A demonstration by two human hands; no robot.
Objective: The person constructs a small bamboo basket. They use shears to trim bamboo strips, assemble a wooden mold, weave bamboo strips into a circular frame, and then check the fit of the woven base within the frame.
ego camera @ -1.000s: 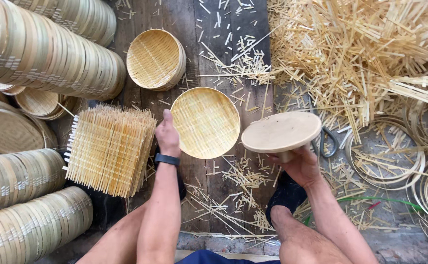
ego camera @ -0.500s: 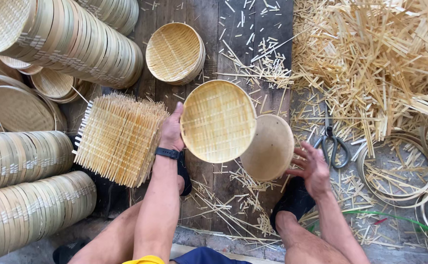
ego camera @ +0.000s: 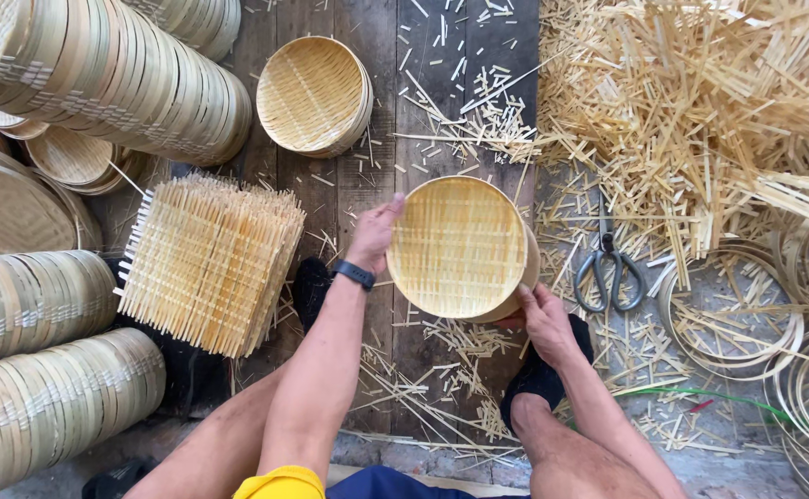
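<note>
In the head view, the left hand [ego camera: 374, 235] lies with fingers together, flat against the left rim of a round woven bamboo tray [ego camera: 458, 246] held above the middle of the plank floor [ego camera: 367, 176]. The right hand [ego camera: 543, 319] grips the tray's lower right edge, fingers curled shut on a round form [ego camera: 526, 270] mostly hidden beneath it. One pair of scissors [ego camera: 608, 268] lies just right; one stack of square woven mats [ego camera: 208, 261] sits left.
</note>
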